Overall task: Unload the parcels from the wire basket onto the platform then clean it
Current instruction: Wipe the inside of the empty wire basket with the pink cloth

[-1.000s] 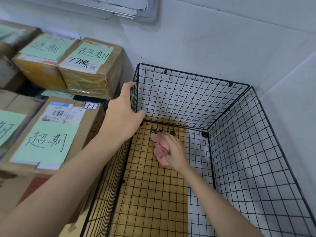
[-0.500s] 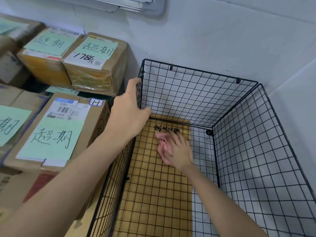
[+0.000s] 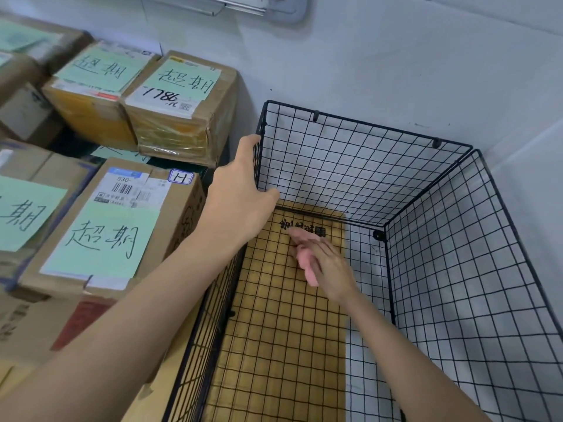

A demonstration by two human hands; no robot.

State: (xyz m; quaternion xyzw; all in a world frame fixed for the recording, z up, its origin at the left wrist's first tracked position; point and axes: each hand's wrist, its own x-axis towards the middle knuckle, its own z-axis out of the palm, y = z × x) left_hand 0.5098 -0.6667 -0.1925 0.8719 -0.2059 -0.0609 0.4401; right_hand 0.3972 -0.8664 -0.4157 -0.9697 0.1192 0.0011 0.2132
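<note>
The black wire basket point(image 3: 365, 121) stands in a wall corner with no parcels inside it. A yellow gridded board point(image 3: 283, 345) with black characters covers much of its floor. My left hand point(image 3: 240, 193) grips the basket's left rim near the far left corner. My right hand point(image 3: 329, 266) reaches down inside and presses a pink cloth point(image 3: 309, 274) flat on the board's far end, fingers fairly straight over it. Cardboard parcels with green handwritten notes sit left of the basket: a large one point(image 3: 103, 233) and two smaller ones point(image 3: 179, 108) point(image 3: 91, 83).
More boxes point(image 3: 18, 208) crowd the left edge of view. White walls point(image 3: 396, 62) close in behind and right of the basket. A grey metal fitting point(image 3: 274, 7) hangs on the wall above.
The view has drifted so the basket sits a little further right in frame. My left hand keeps its grip on the rim, and my right hand stays on the cloth at the board's far end.
</note>
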